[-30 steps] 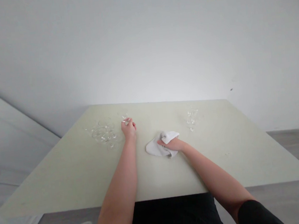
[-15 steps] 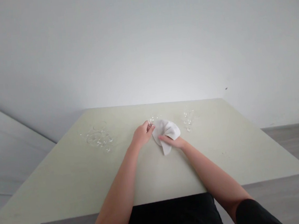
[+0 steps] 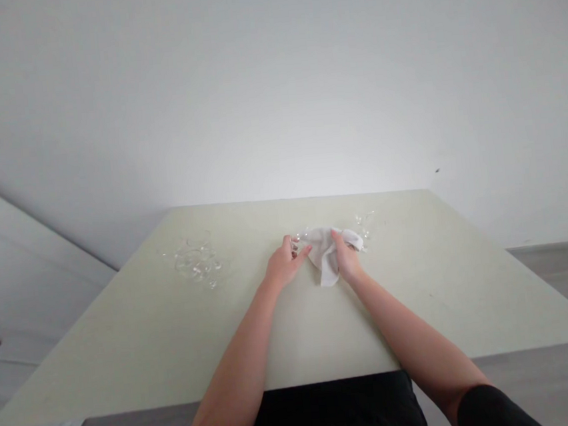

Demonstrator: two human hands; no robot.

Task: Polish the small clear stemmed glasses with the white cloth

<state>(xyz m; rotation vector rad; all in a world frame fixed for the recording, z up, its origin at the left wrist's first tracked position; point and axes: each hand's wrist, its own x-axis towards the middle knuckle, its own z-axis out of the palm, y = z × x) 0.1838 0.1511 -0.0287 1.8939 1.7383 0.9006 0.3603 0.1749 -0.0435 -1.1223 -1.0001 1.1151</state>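
Note:
My left hand [image 3: 283, 263] is closed around a clear glass [image 3: 300, 237], whose outline is mostly lost behind the fingers and the cloth. A white cloth [image 3: 324, 256] is gripped in my right hand [image 3: 347, 260], thumb on top, its loose corner hanging toward me. The cloth lies against the glass between my two hands. Just beyond my right hand is another clear glass item [image 3: 366, 224], partly covered by the cloth.
Several clear glasses [image 3: 195, 260] are grouped on the left part of the pale table [image 3: 141, 347]. Their outlines overlap and are hard to separate. A white wall [image 3: 284, 106] rises behind the table's far edge.
The thumb of my right hand has turned upward, and the hand with the cloth has shifted right. My left hand has moved slightly right with the glass. The view has shifted a little.

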